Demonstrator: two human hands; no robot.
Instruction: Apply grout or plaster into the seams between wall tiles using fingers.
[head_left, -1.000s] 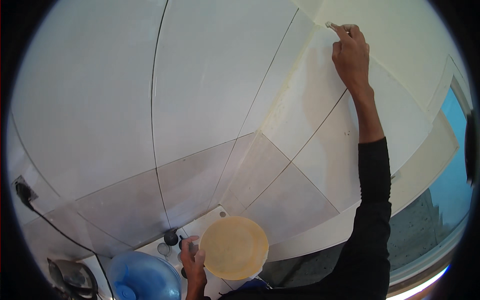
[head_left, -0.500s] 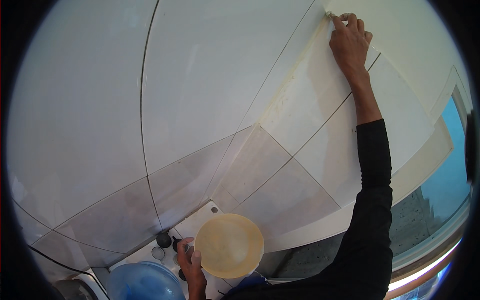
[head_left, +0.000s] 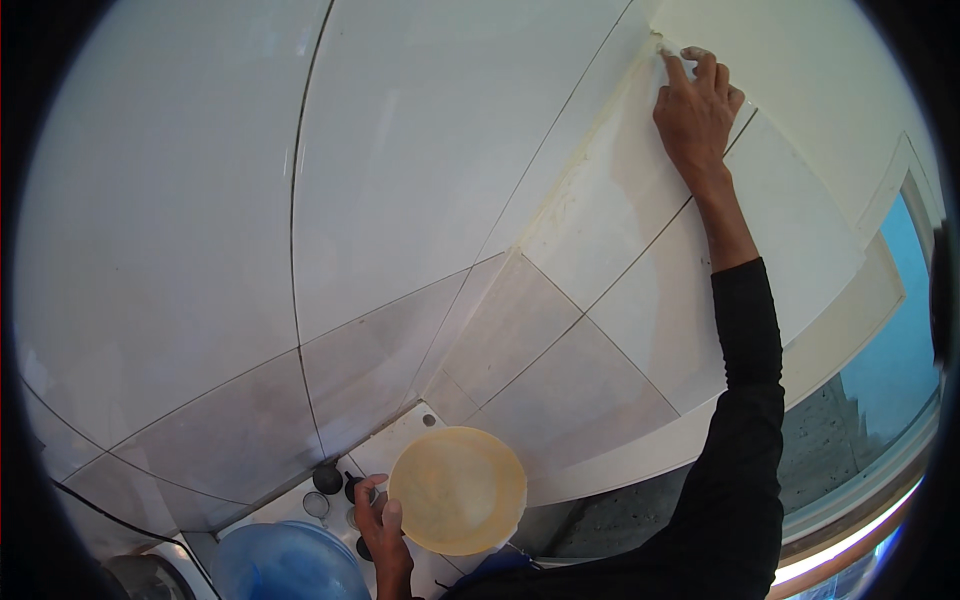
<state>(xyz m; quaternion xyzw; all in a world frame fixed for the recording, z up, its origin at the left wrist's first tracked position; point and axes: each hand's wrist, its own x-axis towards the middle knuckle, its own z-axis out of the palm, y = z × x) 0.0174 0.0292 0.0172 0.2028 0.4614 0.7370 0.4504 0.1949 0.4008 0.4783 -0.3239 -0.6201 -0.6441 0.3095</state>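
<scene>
My left hand (head_left: 383, 525) grips the left rim of a round pale-yellow plastic bowl (head_left: 508, 485), thumb and fingers at its edge. Inside the bowl is a thin whitish coating or paste, hard to make out. High up, my right hand (head_left: 693, 105) reaches to the inner corner where two white tiled walls meet. Its index fingertip presses the corner seam near the top, while the other fingers are bent and apart, with whitish paste on the fingertips. A pale yellowish strip of filler (head_left: 575, 175) runs down that seam below the hand.
A blue plastic container (head_left: 290, 565) stands at the lower left, near small dark and clear jars (head_left: 316, 505) on a white tiled ledge (head_left: 400, 440). A black cable (head_left: 110, 525) runs along the left wall. A window (head_left: 880, 350) lies at the right.
My right hand has slid slightly down the corner seam, its index finger now straighter. The small white dab at its fingertip no longer shows. My left hand and the bowl have hardly moved.
</scene>
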